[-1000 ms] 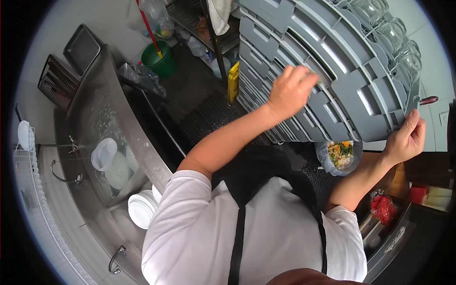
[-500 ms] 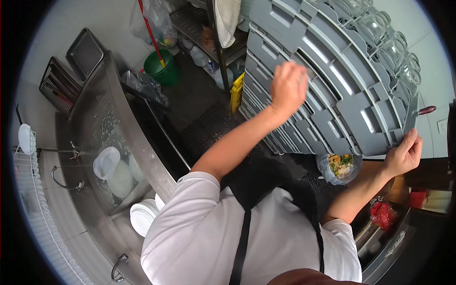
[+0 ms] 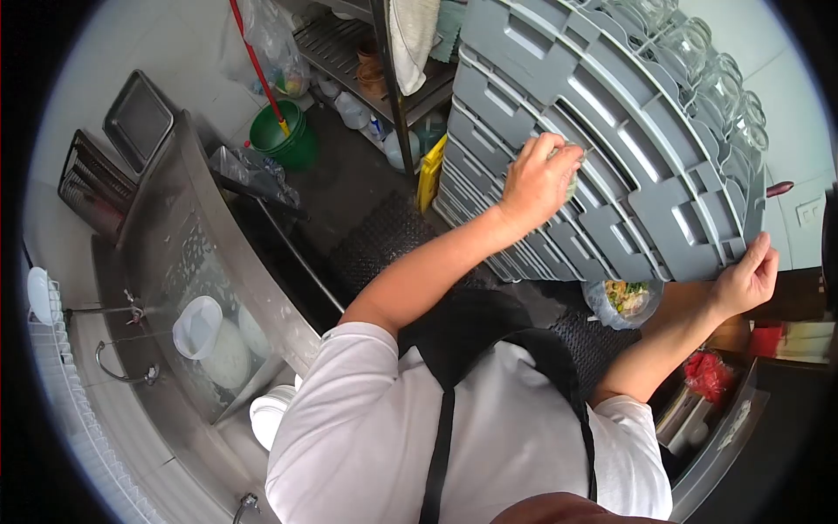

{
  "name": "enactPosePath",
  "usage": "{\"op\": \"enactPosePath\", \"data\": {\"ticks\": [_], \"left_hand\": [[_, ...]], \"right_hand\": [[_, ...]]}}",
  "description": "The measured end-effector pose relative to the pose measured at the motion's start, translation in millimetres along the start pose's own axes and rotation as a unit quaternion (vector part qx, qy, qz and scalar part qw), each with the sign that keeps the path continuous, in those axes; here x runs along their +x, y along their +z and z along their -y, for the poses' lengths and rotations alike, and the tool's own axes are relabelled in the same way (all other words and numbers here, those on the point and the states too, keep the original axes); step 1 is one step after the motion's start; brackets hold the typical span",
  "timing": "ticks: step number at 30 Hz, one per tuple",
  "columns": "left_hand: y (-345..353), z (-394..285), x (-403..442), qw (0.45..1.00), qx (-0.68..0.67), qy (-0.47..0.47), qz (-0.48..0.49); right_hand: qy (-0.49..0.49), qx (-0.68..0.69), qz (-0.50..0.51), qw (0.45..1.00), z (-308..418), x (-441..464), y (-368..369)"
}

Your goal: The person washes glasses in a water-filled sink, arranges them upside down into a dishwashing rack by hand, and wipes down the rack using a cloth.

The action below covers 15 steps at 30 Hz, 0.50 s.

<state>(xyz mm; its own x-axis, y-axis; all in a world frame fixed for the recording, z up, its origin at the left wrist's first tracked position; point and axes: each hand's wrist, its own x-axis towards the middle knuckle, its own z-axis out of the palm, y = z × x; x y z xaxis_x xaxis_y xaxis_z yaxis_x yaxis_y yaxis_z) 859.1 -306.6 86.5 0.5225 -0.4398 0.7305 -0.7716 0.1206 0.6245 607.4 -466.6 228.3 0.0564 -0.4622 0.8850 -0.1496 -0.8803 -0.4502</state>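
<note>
A tall stack of grey plastic racks (image 3: 602,131) fills the upper right, with upturned clear glasses (image 3: 720,83) in its top rack. My left hand (image 3: 539,179) is closed on a small greenish pad (image 3: 573,185), against the side of the stack. The fingers of my right hand (image 3: 749,275) are wrapped round the lower right corner of the top rack. Below the stack, between my forearms, stands a bin with food scraps (image 3: 627,299).
On the left a steel sink (image 3: 253,271) holds cloudy water and a white container (image 3: 198,327), with white plates (image 3: 269,415) beside it. Further back are a green bucket (image 3: 292,144), a metal shelf (image 3: 336,57) and a yellow sign (image 3: 429,175). A drawer (image 3: 698,437) is at the lower right.
My left hand has moved over the rack side, away from it and back, with the pad now plainer to see. My right hand has kept its hold on the corner. The view has shifted slightly.
</note>
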Motion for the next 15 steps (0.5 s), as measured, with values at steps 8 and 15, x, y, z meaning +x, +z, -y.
{"op": "enactPosePath", "data": {"ticks": [8, 15], "left_hand": [[-35.9, 106.8, 23.6, 0.98, 0.053, -0.083, -0.174], [-14.4, 97.6, 46.5, 0.978, 0.036, -0.008, -0.206]], "right_hand": [[-0.019, -0.001, 0.009, 1.0, -1.4, 0.4, -3.0], [-0.011, -0.004, -0.032, 0.999, -7.7, 0.0, -4.0]]}}
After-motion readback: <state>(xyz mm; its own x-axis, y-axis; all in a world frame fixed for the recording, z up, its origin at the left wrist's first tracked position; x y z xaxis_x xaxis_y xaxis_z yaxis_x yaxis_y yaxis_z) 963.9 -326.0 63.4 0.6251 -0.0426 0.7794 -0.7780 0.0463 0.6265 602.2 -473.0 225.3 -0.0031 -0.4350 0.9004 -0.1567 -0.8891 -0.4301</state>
